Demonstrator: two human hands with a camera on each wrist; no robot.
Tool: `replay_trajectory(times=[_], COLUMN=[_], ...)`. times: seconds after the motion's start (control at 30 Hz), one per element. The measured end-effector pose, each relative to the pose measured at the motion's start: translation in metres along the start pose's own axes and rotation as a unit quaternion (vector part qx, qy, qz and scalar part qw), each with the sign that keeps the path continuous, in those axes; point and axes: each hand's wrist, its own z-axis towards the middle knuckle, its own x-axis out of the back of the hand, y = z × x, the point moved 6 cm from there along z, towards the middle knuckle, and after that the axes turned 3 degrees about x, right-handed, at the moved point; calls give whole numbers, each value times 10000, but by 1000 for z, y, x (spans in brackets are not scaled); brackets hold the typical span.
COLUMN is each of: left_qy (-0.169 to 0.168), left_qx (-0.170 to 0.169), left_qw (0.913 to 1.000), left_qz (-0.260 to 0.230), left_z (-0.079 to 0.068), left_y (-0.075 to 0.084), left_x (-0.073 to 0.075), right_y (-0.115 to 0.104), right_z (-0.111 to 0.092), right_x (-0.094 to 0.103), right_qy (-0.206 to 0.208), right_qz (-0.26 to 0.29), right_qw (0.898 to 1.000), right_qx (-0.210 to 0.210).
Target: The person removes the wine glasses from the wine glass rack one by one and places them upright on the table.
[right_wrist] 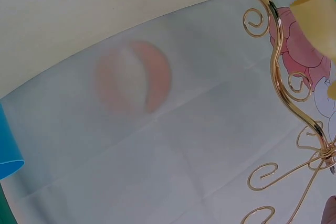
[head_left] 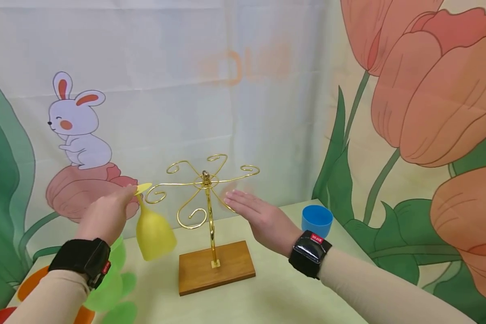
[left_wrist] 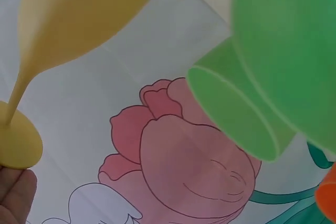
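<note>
My left hand (head_left: 109, 211) pinches a yellow plastic goblet (head_left: 155, 234) by its round foot, so the bowl hangs mouth down. The goblet is just left of a gold wire stand (head_left: 210, 211), its foot right at the tip of the left curled arm. In the left wrist view, fingertips (left_wrist: 18, 192) press against the edge of the goblet's foot. My right hand (head_left: 267, 220) is on the stand's other side with straight fingers, overlapping the front right arm and holding nothing. The stand rises from a wooden base (head_left: 216, 279), its several curled arms bare.
A blue cup (head_left: 317, 220) stands at the table's back right. Green goblets (head_left: 105, 288), orange pieces (head_left: 32, 283) and a red piece (head_left: 4, 315) are crowded at the front left, partly behind my left forearm. A printed cloth (head_left: 178, 90) hangs behind the table (head_left: 283, 292).
</note>
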Motion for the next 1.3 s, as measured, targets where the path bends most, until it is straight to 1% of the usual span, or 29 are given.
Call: replay_trajectory(times=[0.13, 0.17, 0.27, 0.37, 0.4, 0.53, 0.63, 0.7, 0.8, 0.87, 0.93, 1.0, 1.07, 1.1, 1.13, 1.2, 1.3], left_qy=[-25, 35, 251, 517, 569, 702, 758, 800, 833, 758, 632, 384, 37, -159, -372, -732, -1127], left_qx=[66, 14, -301, -655, -715, -865, -978, -1027, -976, -794, -481, -46, 503, 770, 1063, 1596, 2174], left_qw=[9999, 9999, 9992, 9965, 9958, 9938, 9920, 9907, 9891, 9891, 9893, 9882, 9833, 9789, 9723, 9562, 9295], left_qz=[-134, -142, -106, -7, 4, -54, -231, -405, -717, -981, -1221, -1484, -1747, -1888, -2048, -2341, -2757], left_z=[-13, -16, -26, -36, -40, -53, -66, -76, -92, -103, -113, -122, -131, -134, -138, -145, -156], left_y=[-1, -1, 4, 11, 13, 27, 43, 52, 62, 65, 64, 61, 56, 53, 51, 48, 44], left_x=[-5, -5, -8, -11, -11, -15, -21, -28, -43, -56, -70, -85, -99, -106, -113, -127, -146], right_y=[0, 0, 0, 0, 0, 2, 3, 3, 2, 2, 3, 5, 6, 7, 8, 10, 13], right_z=[0, 1, 1, 1, 1, -1, -2, -3, -7, -11, -17, -22, -27, -30, -32, -37, -46], right_x=[0, 0, 0, -1, -1, 0, 1, 1, 1, -1, -2, -3, -5, -7, -8, -12, -17], right_qy=[-15, -20, -27, -17, -10, 37, 69, 96, 141, 169, 210, 219, 192, 172, 141, 115, 81], right_qz=[-12, -10, 4, 2, -5, -16, 35, 90, 86, 35, -30, -70, -65, -57, -52, -17, 61], right_qw=[10000, 10000, 10000, 10000, 10000, 10000, 10000, 9999, 9997, 9994, 9986, 9974, 9959, 9948, 9936, 9908, 9848], right_qx=[1, 2, 12, 24, 27, 10, -52, -105, -186, -310, -481, -682, -887, -1001, -1117, -1347, -1731])
